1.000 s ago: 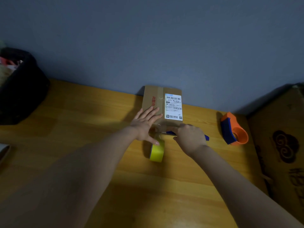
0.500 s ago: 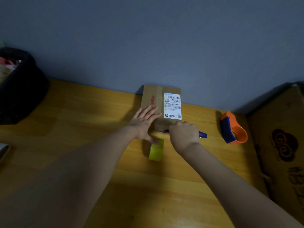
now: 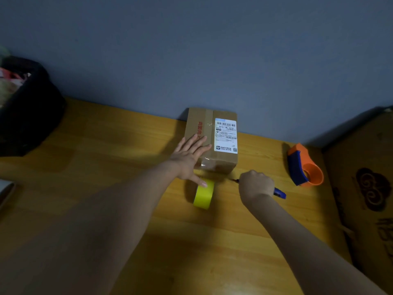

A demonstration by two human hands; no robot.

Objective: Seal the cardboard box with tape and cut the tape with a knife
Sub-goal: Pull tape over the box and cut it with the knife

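A small cardboard box (image 3: 221, 160) with a white shipping label stands on the wooden table against the wall. A clear strip of tape runs down its top and front. My left hand (image 3: 188, 155) lies flat on the box's near left corner, thumb touching the yellow tape roll (image 3: 203, 193) that stands on edge just in front of the box. My right hand (image 3: 255, 185) is closed around a blue-handled knife (image 3: 279, 193), its tip pointing left toward the box's lower front edge, right of the roll.
An orange and blue tape dispenser (image 3: 304, 167) lies at the right. A large cardboard carton (image 3: 368, 188) fills the right edge. A black bag (image 3: 27, 107) sits at the far left of the wooden table (image 3: 106, 167).
My right hand with the knife has pulled to the right, away from the tape between roll and box. My left hand stayed pressed on the box.
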